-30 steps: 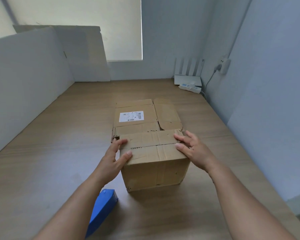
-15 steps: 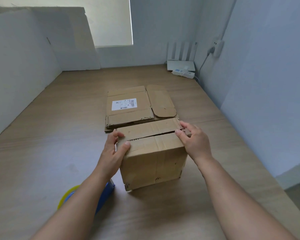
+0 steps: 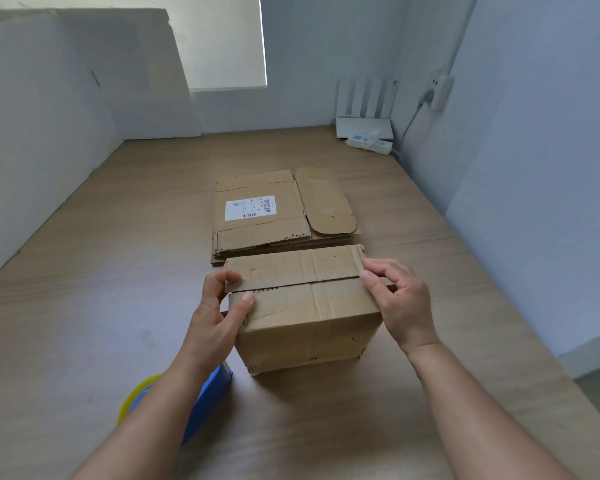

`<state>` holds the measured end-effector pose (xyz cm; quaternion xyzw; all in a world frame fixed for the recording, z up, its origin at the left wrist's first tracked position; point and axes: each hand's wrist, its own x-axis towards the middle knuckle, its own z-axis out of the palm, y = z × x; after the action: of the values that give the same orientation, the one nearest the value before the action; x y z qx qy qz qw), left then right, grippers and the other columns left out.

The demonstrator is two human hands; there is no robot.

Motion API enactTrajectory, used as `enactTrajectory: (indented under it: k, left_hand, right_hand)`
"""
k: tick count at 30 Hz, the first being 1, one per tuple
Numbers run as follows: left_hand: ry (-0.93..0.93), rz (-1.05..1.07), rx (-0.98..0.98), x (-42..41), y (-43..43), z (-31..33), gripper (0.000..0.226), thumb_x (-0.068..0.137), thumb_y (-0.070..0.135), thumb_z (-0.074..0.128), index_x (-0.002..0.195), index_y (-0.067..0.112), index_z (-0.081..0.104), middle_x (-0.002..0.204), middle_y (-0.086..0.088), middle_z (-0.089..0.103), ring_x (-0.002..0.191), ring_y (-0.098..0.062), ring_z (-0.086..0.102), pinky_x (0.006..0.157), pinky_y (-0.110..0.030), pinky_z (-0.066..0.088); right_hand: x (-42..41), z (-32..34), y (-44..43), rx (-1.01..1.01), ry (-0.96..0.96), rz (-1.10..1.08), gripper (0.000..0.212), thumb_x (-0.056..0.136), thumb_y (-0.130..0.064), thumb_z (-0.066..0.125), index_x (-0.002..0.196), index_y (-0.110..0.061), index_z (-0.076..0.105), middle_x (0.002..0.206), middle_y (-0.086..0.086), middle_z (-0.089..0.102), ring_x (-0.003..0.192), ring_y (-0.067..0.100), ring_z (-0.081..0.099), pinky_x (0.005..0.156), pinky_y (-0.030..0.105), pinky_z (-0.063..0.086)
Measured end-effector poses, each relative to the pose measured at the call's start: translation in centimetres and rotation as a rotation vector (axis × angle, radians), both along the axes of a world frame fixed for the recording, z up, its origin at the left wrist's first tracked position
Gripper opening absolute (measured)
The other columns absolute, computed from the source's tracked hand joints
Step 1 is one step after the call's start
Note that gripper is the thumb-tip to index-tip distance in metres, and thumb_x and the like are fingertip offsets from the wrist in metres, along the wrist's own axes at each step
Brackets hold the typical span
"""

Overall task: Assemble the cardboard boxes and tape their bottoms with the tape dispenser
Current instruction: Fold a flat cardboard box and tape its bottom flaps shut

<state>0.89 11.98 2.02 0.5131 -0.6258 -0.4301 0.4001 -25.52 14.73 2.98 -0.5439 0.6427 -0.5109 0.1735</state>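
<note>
Brown cardboard box (image 3: 309, 306), blue tape dispenser (image 3: 207, 400) with yellow roll, white label (image 3: 250, 207)

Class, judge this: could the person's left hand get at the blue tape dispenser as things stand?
Probably yes. The tape dispenser lies on the table partly under the left forearm, with nothing between them. But the left hand grips the box and would have to let go first.

Matt brown corrugated cardboard for the box (image 3: 309, 327), creased, ragged at the flap edges; same for the flattened boxes (image 3: 267, 237), with a white paper label (image 3: 250, 208). Smooth wood-grain counter (image 3: 101, 306), faintly sheened. Blue plastic tape dispenser (image 3: 212, 393).
</note>
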Motion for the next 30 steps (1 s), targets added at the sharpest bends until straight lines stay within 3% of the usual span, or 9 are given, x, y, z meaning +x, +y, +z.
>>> enactTrajectory:
  k: [3,9,15,20,24,27,30]
  left_hand:
    - [-0.015,-0.009,0.025,0.8,-0.4,-0.2,0.027,0.081,0.047,0.045,0.106,0.041,0.037,0.115,0.014,0.047,0.103,-0.009,0.053,0.076,-0.017,0.046]
    - [-0.032,0.012,0.045,0.0,-2.2,0.0,0.020,0.082,0.048,0.039,0.102,0.047,0.037,0.114,0.012,0.047,0.097,-0.005,0.050,0.080,-0.022,0.041]
    - [-0.100,-0.022,0.031,-2.0,-3.3,0.5,0.032,0.083,0.044,0.041,0.114,0.034,0.038,0.107,0.017,0.048,0.092,-0.008,0.051,0.077,-0.028,0.043]
    - [-0.109,-0.057,-0.011,-4.4,-1.9,0.7,0.018,0.097,0.026,0.048,0.111,0.033,0.039,0.104,0.018,0.048,0.091,-0.002,0.050,0.073,-0.019,0.042]
    - [-0.028,-0.082,-0.002,-6.0,-0.3,0.5,0.022,0.098,0.018,0.047,0.103,0.038,0.039,0.108,0.014,0.049,0.083,0.000,0.051,0.068,-0.009,0.041]
    - [-0.012,-0.165,0.005,-7.7,0.4,0.1,0.024,0.098,0.020,0.048,0.105,0.041,0.039,0.113,0.016,0.046,0.089,0.011,0.050,0.072,-0.007,0.043]
    - [-0.080,-0.195,0.012,-8.9,0.7,-0.9,0.023,0.099,0.024,0.046,0.109,0.041,0.034,0.120,0.008,0.044,0.103,0.000,0.049,0.078,-0.012,0.043]
  right_hand:
    - [0.6,-0.5,0.1,0.119,-0.117,0.090,0.023,0.090,-0.016,0.062,0.112,-0.023,0.066,0.109,-0.012,0.062,0.104,0.002,0.057,0.087,0.014,0.046]
    - [0.7,-0.3,-1.8,0.218,-0.103,0.041,0.028,0.095,-0.025,0.055,0.122,-0.023,0.062,0.112,-0.014,0.061,0.104,0.002,0.054,0.083,0.010,0.040]
    - [-0.5,-1.7,-2.9,0.306,-0.102,-0.011,0.030,0.095,-0.024,0.055,0.124,-0.020,0.060,0.114,-0.006,0.062,0.106,0.011,0.055,0.082,0.017,0.041]
    - [-1.3,-3.0,-1.0,0.228,-0.167,-0.202,0.030,0.093,-0.020,0.056,0.122,-0.018,0.062,0.115,-0.006,0.062,0.105,0.009,0.054,0.087,0.022,0.039]
    - [-3.1,-2.0,-0.1,0.163,-0.172,-0.258,0.026,0.090,-0.018,0.060,0.116,-0.017,0.066,0.107,-0.008,0.062,0.103,0.010,0.055,0.084,0.020,0.039]
    - [-4.9,-2.0,0.4,0.116,-0.180,-0.350,0.026,0.089,-0.019,0.063,0.114,-0.017,0.067,0.109,-0.005,0.066,0.104,0.012,0.058,0.086,0.023,0.041]
    - [-6.1,-2.6,0.8,0.180,-0.151,-0.379,0.025,0.089,-0.020,0.063,0.113,-0.016,0.067,0.109,0.001,0.067,0.103,0.017,0.059,0.083,0.024,0.040]
